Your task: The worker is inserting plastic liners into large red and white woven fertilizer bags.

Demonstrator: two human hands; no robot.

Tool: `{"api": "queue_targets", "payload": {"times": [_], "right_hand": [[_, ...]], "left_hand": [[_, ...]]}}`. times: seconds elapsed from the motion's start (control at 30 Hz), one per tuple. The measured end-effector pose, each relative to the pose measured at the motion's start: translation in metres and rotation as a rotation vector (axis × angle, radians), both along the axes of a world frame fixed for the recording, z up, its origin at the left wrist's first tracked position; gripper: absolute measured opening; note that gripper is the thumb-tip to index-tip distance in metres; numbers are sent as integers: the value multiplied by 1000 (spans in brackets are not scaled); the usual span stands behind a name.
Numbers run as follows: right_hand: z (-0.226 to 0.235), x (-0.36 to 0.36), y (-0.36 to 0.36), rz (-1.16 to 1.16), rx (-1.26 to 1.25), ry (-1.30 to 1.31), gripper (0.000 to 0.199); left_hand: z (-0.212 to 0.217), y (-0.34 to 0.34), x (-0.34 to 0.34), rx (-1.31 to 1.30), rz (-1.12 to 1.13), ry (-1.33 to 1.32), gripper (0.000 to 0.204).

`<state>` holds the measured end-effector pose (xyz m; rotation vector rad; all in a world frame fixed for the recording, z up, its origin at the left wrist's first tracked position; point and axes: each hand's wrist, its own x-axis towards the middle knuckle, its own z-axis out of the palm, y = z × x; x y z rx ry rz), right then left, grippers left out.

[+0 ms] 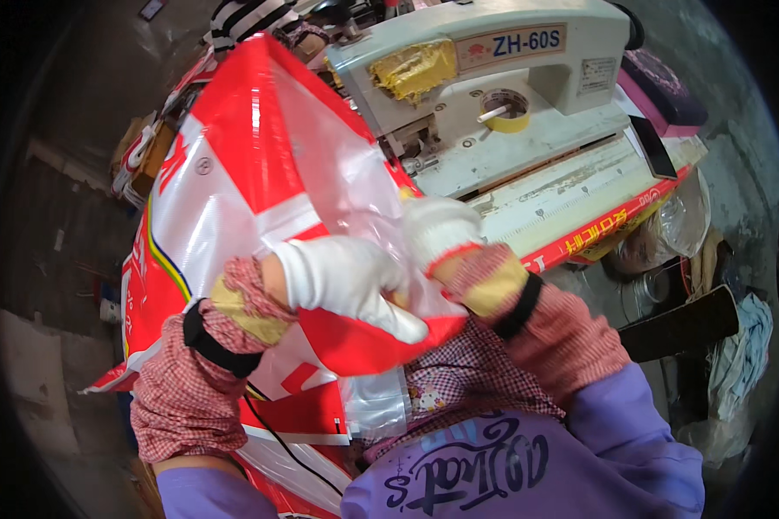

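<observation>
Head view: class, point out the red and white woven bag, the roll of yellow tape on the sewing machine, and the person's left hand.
red and white woven bag [234, 164], head view, upper red panel.
roll of yellow tape [506, 121], head view, front rim.
left hand [342, 277], head view, back of the white glove.

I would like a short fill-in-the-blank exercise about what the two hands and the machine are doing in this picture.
1. Both hands wear ____ gloves.
2. The left hand and right hand grip a red, white and clear plastic ____.
3. On the sewing machine bed lies a roll of ____ tape.

Missing words: white; bag; yellow
</observation>
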<state>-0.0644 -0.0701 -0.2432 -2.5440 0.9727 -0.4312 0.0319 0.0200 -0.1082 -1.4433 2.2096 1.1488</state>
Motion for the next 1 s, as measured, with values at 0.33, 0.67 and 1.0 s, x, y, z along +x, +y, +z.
{"api": "queue_targets", "payload": {"times": [0.33, 0.67, 1.0], "right_hand": [[9, 18, -58, 270, -10, -13, 24], [29, -24, 16, -127, 203, 5, 27], [10, -82, 71, -147, 293, 226, 42]], "left_hand": [[66, 15, 28, -442, -441, -410, 16], [-35, 29, -124, 59, -402, 121, 20], [-73, 41, -45, 240, -68, -7, 17]]}}
